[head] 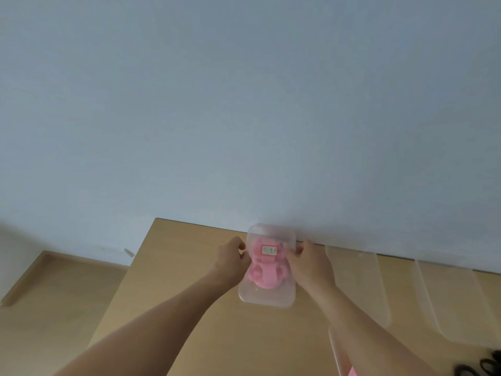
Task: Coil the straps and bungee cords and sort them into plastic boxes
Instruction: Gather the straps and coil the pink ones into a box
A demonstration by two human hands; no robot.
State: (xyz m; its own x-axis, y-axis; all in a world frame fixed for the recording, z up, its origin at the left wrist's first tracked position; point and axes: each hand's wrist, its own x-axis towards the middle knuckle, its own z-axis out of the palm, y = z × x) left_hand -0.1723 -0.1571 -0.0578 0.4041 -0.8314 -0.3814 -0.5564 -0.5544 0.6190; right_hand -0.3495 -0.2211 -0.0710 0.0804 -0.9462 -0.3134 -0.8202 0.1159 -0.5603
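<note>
Far left of your left hand: a lower wooden surface point(54, 280), down beside the table point(176, 308)

Your left hand point(233, 256) is on the left edge of the clear box point(267, 295), fingers curled in and pinching the rim near the far end

The box sits between your two hands, far end right at the wall point(244, 104). Can't tell if it's lifted or resting on the table; the frame is blurred

Inside it, between your hands: a coiled pink strap point(267, 272). A small white label point(269, 250) with a red border is over the strap's far part, text unreadable

Your right hand point(309, 260) mirrors the left: fingers curled, gripping the box's right edge

Just right of your right hand: a clear plastic piece point(360, 280) lying flat on the table, then a second clear piece point(455, 302) further right. Box or lid, can't tell

Near your right forearm, by the bottom edge: another clear box edge point(336, 348) with a bit of pink point(352, 372) showing

Far right, bottom corner: black cords point(485, 367), loose on the table, well apart from both hands
</note>
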